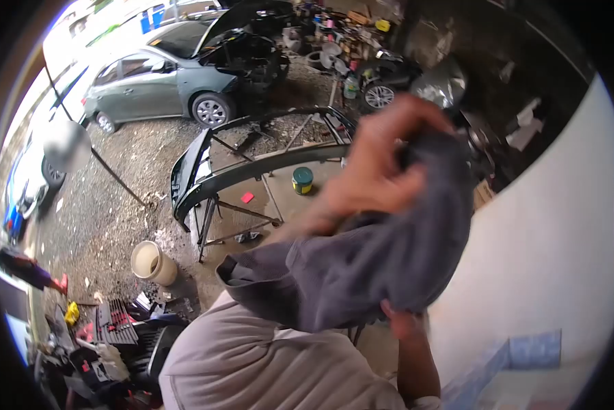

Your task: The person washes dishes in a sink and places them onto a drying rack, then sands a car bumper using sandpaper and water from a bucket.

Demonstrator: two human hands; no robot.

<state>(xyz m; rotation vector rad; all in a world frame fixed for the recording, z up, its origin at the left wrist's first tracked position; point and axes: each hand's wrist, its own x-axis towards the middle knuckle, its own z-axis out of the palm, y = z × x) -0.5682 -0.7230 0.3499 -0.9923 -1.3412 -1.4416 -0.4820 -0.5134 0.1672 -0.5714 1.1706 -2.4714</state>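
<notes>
A dark grey cloth garment (382,266) hangs bunched and folded in front of my chest. My left hand (385,160) is raised at its upper end, fingers curled and closed on the fabric; motion blurs the fingertips. Lower down, my right hand (406,324) grips the garment's bottom edge, with some of its fingers hidden behind the fabric. Part of my left forearm is covered by the cloth. What kind of garment it is, I cannot tell.
A car bumper (252,166) rests on a metal stand ahead, near a green-lidded tub (303,180). A beige bucket (154,263) stands left. Behind is a grey car (143,89) with its hood up. A white panel (525,273) curves along the right.
</notes>
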